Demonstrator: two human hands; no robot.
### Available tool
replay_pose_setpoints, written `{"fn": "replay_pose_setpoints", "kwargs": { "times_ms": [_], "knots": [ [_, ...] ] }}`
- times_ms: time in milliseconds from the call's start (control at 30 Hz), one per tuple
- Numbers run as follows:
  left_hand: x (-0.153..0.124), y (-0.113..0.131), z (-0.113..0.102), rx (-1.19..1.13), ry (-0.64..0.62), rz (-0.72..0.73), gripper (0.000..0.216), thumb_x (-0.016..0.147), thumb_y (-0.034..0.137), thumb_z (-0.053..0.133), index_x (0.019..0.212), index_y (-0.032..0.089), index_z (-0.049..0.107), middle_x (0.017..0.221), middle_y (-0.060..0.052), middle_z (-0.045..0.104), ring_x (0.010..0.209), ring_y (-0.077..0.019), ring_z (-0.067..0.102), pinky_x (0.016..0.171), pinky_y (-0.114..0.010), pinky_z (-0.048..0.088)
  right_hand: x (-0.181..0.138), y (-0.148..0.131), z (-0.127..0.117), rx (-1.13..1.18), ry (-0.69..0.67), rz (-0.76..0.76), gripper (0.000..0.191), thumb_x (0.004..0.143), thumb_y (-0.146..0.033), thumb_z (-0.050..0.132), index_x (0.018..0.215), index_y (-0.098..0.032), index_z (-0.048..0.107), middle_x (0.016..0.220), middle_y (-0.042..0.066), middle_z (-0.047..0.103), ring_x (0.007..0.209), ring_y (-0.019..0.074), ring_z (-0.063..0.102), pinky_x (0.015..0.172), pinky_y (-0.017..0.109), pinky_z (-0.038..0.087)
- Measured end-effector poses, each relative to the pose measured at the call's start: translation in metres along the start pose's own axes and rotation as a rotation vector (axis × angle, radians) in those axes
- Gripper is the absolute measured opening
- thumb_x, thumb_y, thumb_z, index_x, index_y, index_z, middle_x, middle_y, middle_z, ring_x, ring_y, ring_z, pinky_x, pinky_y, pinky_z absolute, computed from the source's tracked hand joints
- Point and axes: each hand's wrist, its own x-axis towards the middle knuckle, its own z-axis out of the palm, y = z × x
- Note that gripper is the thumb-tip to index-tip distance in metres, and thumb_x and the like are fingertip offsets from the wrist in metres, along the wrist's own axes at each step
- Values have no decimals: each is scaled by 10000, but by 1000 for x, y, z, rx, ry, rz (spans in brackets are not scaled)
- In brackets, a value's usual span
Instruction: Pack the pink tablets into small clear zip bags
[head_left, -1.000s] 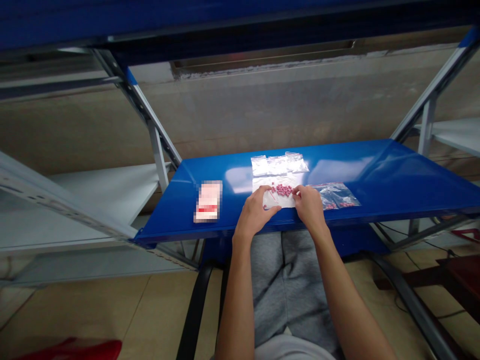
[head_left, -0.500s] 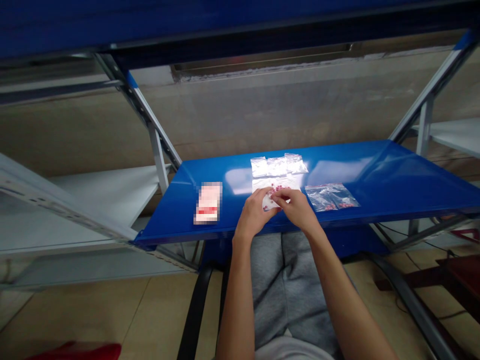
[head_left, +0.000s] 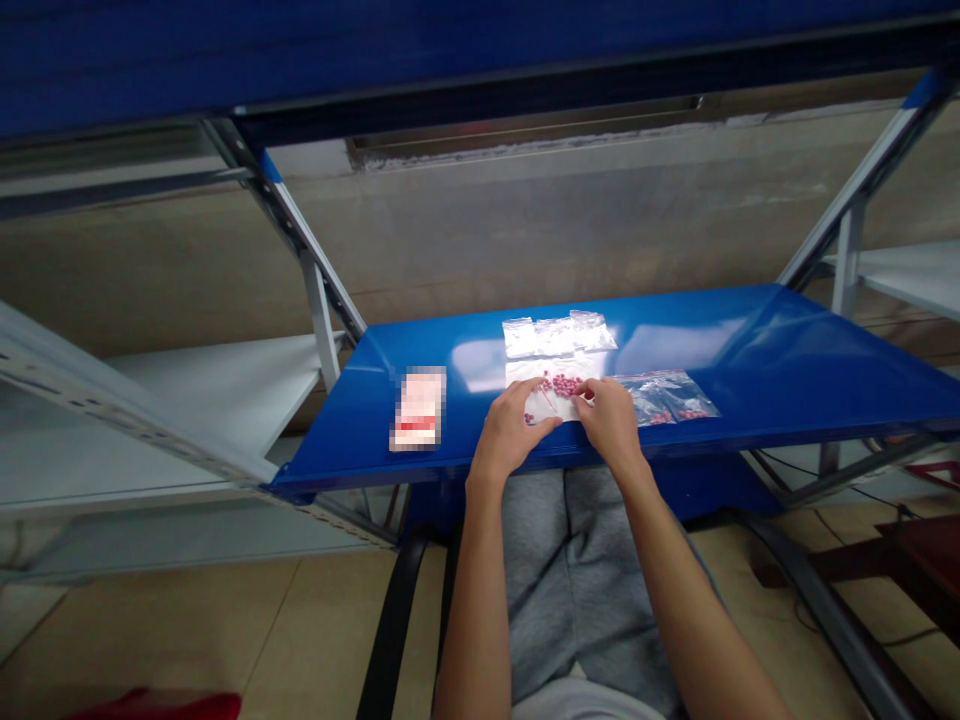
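A small clear plastic bag (head_left: 556,392) with several pink beads (head_left: 564,383) inside lies on the blue shelf (head_left: 750,350) in front of me. My left hand (head_left: 511,430) pinches the bag's near left edge with fingers curled. Pressing on the bag's right side is my right hand (head_left: 612,418), its fingers closed over the edge. Both hands rest at the shelf's front edge.
Three small clear bags (head_left: 557,332) lie in a row behind the bead bag. More clear bags with pink beads (head_left: 666,396) lie to the right. A blurred white and red packet (head_left: 418,408) sits at the left. Grey shelf uprights (head_left: 319,275) stand on both sides.
My right hand slid left along the bag to meet the left hand, then moved back right to the bag's right side. The left hand stayed in place.
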Motion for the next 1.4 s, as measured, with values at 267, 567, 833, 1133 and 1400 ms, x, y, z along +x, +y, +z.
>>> {"fn": "replay_pose_setpoints", "kwargs": {
  "times_ms": [267, 567, 833, 1133, 1400],
  "knots": [
    [-1, 0, -2, 14, -1, -14, 555, 804, 188, 821, 1328, 201, 637, 1345, -107, 689, 1244, -260, 657, 1104, -432, 522, -1, 1, 3, -37, 32, 18, 156, 920, -200, 573, 905, -190, 728, 861, 93, 661, 856, 252, 572, 782, 349, 403],
    [-1, 1, -1, -7, -9, -22, 544, 810, 187, 817, 1324, 179, 639, 1346, -116, 691, 1234, -255, 664, 1100, -427, 528, 4, -6, -13, 284, -8, -7, 169, 888, -296, 632, 855, -167, 735, 827, 88, 741, 767, 221, 629, 772, 340, 445],
    [1, -1, 1, -43, 7, -12, 660, 805, 232, 833, 1416, 207, 583, 1427, -121, 655, 1294, -273, 641, 1152, -455, 485, 1, -29, -20, 604, -239, -129, 305, 919, -420, 590, 807, -179, 740, 761, 41, 721, 750, 197, 622, 712, 304, 438],
    [0, -2, 0, 3, 9, -8, 679, 795, 218, 842, 1423, 194, 586, 1428, -128, 655, 1287, -266, 644, 1158, -440, 484, 5, 10, -17, 105, 109, 8, 250, 926, -220, 510, 983, -155, 746, 897, 127, 670, 885, 267, 593, 856, 379, 421],
    [0, -1, 1, 11, 2, -3, 672, 794, 222, 842, 1417, 196, 592, 1396, -123, 673, 1273, -266, 649, 1154, -446, 487, 5, 27, -3, -54, 98, 21, 244, 947, -262, 562, 1040, -161, 763, 962, 152, 603, 1027, 315, 509, 947, 442, 362]
  ]
}}
